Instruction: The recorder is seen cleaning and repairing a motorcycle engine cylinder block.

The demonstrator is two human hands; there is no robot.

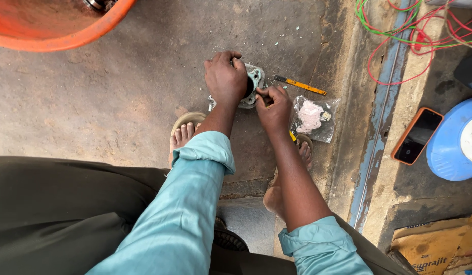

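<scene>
Bracing a metal housing on the floor

Pressing down, the left hand [225,77] clamps the pale green flanged housing [255,81] against the concrete floor [113,91], steadying it, while the right hand [273,105], fingers pinched around a small tool, works its near edge. A yellow-handled tool [300,85] lies just right of the housing.

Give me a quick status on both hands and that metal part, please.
Left hand clamped over metal flanged part on floor. Right hand at its edge, pinching something small. Plastic bag beside, clear of work.

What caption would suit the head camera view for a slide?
Seated person's left hand steadies a pale metal flanged part on the concrete floor while the right hand works at its edge.
</scene>
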